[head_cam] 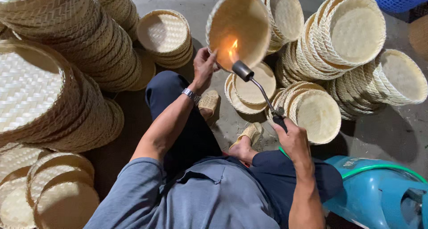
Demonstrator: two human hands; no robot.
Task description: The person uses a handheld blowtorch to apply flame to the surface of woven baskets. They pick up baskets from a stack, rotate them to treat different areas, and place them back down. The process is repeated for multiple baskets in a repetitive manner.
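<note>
Pale woven bamboo fills the view: the left hand [204, 68] grips a round, shallow woven bamboo tray [238, 28] by its lower left rim, fingers [209, 57] curled shut around the edge, holding it tilted so its hollow faces the person. The right hand [292, 137] is closed around the black handle of a gas torch with a thin metal neck [261, 93], whose dark nozzle sits just beside the tray's inner face, its orange flame [232, 50] licking the weave.

Stacks of similar bamboo trays [352, 33] crowd the concrete floor [392, 135] along the far edge and the left side, with more near the person's sandalled feet [249, 133]. A blue gas cylinder with a green hose [379, 193] stands at the near right corner.

The risk looks plain: if the flame rests too long on one spot, the dry weave could scorch or catch. The left fingers sit close to the flame, and the dry stacks stand near.
</note>
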